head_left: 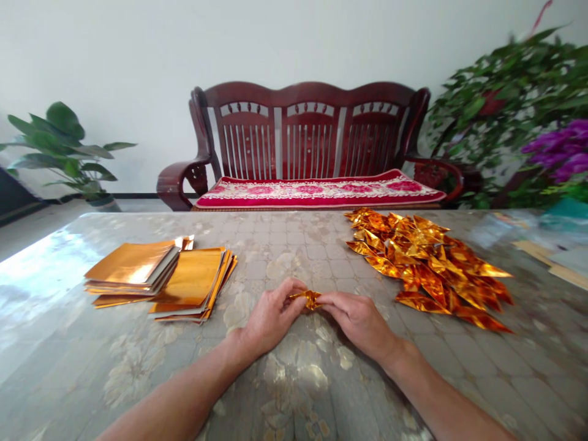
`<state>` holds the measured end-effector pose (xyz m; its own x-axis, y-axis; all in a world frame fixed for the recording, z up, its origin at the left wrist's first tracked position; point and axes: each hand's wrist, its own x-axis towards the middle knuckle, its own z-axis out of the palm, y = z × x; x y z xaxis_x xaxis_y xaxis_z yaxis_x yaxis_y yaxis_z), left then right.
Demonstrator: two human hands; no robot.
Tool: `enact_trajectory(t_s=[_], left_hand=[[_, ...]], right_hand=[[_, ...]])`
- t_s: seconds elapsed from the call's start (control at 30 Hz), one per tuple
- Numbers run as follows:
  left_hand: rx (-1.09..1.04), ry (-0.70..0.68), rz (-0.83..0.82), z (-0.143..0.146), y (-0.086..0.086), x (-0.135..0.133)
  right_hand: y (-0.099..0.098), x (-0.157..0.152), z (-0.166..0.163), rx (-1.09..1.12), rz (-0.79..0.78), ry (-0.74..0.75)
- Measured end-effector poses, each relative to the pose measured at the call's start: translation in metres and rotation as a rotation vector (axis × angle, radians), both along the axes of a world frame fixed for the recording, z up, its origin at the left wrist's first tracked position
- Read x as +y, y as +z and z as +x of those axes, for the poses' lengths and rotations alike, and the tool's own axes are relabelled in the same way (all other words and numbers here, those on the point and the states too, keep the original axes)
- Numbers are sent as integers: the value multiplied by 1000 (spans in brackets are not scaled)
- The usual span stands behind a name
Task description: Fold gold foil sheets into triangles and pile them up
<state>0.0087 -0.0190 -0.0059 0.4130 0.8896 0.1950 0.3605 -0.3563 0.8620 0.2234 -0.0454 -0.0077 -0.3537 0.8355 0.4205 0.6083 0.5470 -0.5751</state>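
- Left hand (pixel 271 315) and right hand (pixel 358 318) pinch a small gold paper piece (pixel 311 298) between their fingertips.
- The slick foil may slip or tear if the fingers pull apart.
- The folded pile (pixel 432 269) right of the fingers could scatter under a wrist.

From my remote seat I see both hands meeting over the middle of the table (pixel 294 392). The left hand (pixel 271 318) and the right hand (pixel 356 320) each pinch one end of a small crumpled gold foil piece (pixel 311 299), held just above the tabletop. Left of the hands lie two stacks of flat gold foil sheets (pixel 158 275), side by side and touching. To the right spreads a heap of folded gold foil shapes (pixel 432 263). Behind the table stands a dark wooden bench (pixel 307 122) with a red cushion (pixel 316 190), flanked by a leafy plant (pixel 64 147) and purple flowers (pixel 565 153).
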Motion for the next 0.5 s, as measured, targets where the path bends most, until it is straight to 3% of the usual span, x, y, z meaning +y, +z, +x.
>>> enact_trajectory(t_s=[0.07, 0.2, 0.5], left_hand=[[28, -114, 29, -5, 3, 1], [81, -209, 146, -11, 0, 7], [221, -145, 304, -9, -8, 4]], right_hand=[[-3, 2, 2, 41, -42, -64], [-7, 5, 3, 100, -91, -126], [-3, -1, -2, 15, -21, -114]])
